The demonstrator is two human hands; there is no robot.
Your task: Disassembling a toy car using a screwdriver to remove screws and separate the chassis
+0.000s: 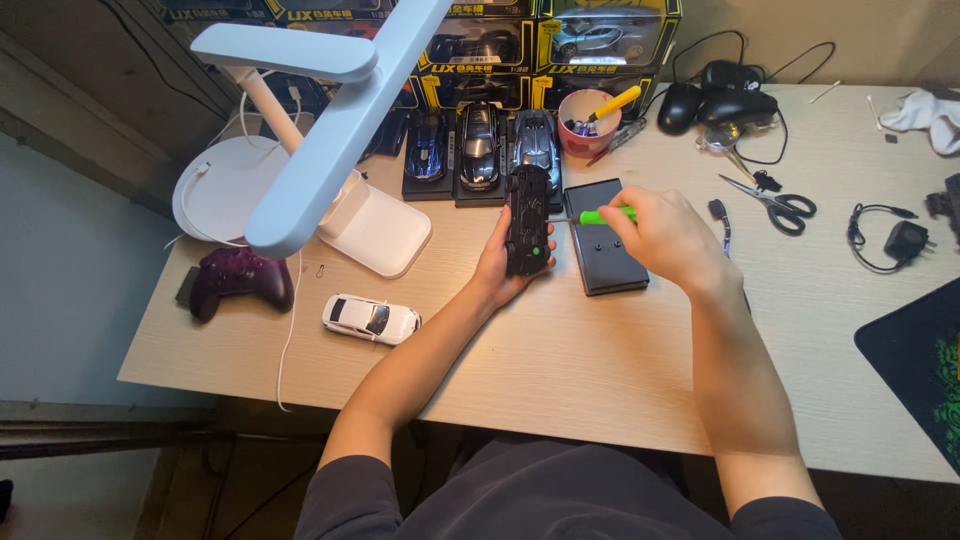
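My left hand (497, 268) holds a black toy car (527, 218) on its side above the desk, its underside turned toward my right hand. My right hand (668, 236) grips a screwdriver with a green handle (603, 216), and its thin shaft points left at the car's underside. Just below and right of the car lies a flat black display base (600, 258) on the wooden desk (560, 350).
A white desk lamp (310, 140) reaches over the left side. Near it lie a dark game controller (238, 280) and a white toy car (371, 318). Model cars (480, 145) and boxes line the back, beside a pink cup (586, 122). Scissors (775, 203), cables and black computer mice (720, 100) lie right.
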